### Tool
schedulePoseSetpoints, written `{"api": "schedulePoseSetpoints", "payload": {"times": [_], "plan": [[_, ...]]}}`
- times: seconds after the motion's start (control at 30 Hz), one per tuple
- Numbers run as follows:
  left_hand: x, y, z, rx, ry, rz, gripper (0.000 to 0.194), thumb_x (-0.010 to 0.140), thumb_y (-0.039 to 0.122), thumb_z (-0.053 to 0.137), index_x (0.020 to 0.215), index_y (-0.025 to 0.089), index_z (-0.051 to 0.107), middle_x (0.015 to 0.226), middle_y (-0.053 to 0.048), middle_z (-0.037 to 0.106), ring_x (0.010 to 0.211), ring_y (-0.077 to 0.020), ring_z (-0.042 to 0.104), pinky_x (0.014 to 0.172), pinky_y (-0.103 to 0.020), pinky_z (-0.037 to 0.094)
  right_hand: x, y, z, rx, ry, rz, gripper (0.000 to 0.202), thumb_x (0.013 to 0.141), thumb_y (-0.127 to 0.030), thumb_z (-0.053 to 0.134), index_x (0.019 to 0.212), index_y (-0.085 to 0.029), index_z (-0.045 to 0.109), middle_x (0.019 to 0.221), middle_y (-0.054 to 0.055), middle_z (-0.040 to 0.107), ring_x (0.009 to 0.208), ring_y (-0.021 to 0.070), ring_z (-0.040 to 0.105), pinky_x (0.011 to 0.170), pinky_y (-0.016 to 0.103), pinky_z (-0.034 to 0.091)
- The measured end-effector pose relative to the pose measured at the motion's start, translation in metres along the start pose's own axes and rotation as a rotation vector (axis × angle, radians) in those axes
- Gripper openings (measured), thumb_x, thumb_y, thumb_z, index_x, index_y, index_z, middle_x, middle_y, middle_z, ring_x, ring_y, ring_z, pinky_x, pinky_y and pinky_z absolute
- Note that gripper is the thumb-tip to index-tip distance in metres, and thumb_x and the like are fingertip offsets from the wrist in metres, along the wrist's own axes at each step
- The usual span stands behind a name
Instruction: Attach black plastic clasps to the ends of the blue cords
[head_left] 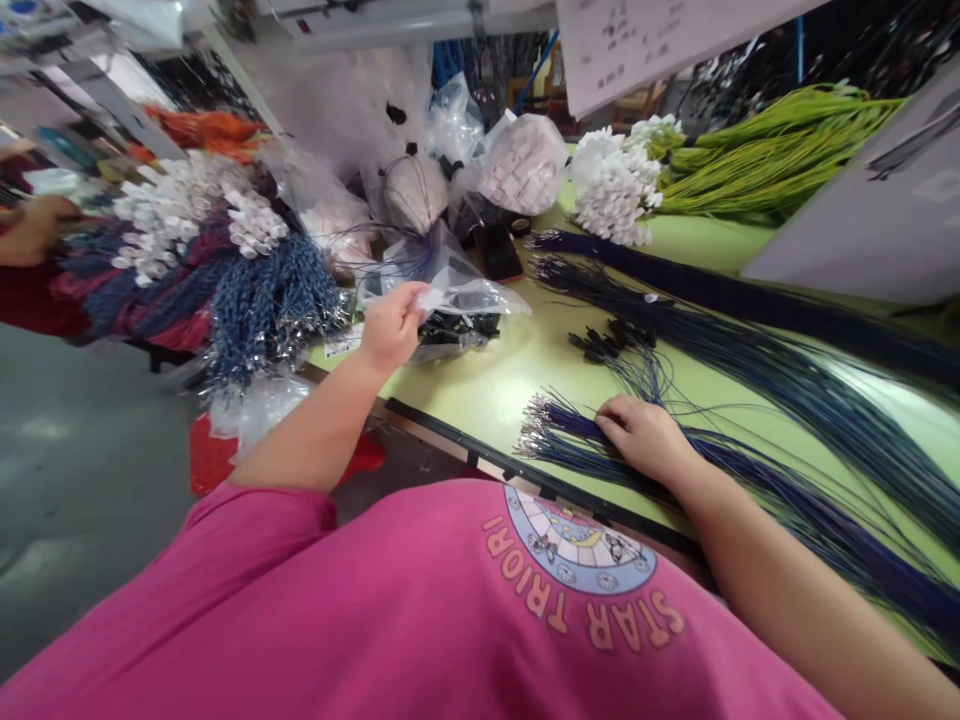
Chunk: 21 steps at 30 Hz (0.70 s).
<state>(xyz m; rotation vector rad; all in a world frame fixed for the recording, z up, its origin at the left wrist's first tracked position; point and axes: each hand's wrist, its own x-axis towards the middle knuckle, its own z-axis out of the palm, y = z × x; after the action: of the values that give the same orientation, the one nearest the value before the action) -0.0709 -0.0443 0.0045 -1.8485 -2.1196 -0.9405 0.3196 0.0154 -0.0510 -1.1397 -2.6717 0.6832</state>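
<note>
Plastic bag [484,292] in left hand [391,326]

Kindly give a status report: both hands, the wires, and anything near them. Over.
Left hand gripping clear bag. Right hand on blue wires. Black plugs lying just beyond, possibly in the way.

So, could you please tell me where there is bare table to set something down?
The main free patch of table lies between the held bag, black connectors and silver tips. A narrower strip lies between the yellow wires and farthest dark bundle. Wires crowd the right side.
</note>
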Motion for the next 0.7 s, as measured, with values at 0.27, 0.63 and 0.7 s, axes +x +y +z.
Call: {"api": "schedulePoseSetpoints", "payload": {"times": [0.27,0.63,0.7], "plan": [[-0.025,0.049,-0.032,0.285,-0.091,0.117,0.068,0.079,0.031,0.065,0.142,0.020,0.041,0.150,-0.017,0.038,0.137,-0.0358,0.038,0.112,-0.053,0.035,0.001,0.002,0.003,0.121,0.086,0.047,0.017,0.083,-0.030,0.055,0.083,-0.020,0.069,0.081,0.003,0.071,0.074,0.0178,0.063,0.069,0.030,0.046],[-0.029,0.067,0.069,-0.008,-0.419,0.373,0.041,0.095,0.021,0.031,0.116,0.013,0.066,0.123,-0.012,0.065,0.120,-0.0211,0.057,0.109,-0.040,0.043,-0.007,-0.007,0.002,0.109,0.333,-0.044,0.018,0.085,-0.026,0.053,0.086,-0.018,0.069,0.084,0.006,0.072,0.081,0.0195,0.066,0.075,0.031,0.049],[-0.008,0.048,0.088,-0.009,-0.535,0.312,0.045,0.096,0.029,0.031,0.125,0.016,0.062,0.139,-0.009,0.056,0.132,-0.0212,0.048,0.115,-0.039,0.036,-0.009,-0.008,0.002,0.107,0.333,-0.070,0.018,0.086,-0.025,0.052,0.085,-0.019,0.069,0.084,0.006,0.072,0.081,0.0193,0.066,0.075,0.031,0.049]]}}
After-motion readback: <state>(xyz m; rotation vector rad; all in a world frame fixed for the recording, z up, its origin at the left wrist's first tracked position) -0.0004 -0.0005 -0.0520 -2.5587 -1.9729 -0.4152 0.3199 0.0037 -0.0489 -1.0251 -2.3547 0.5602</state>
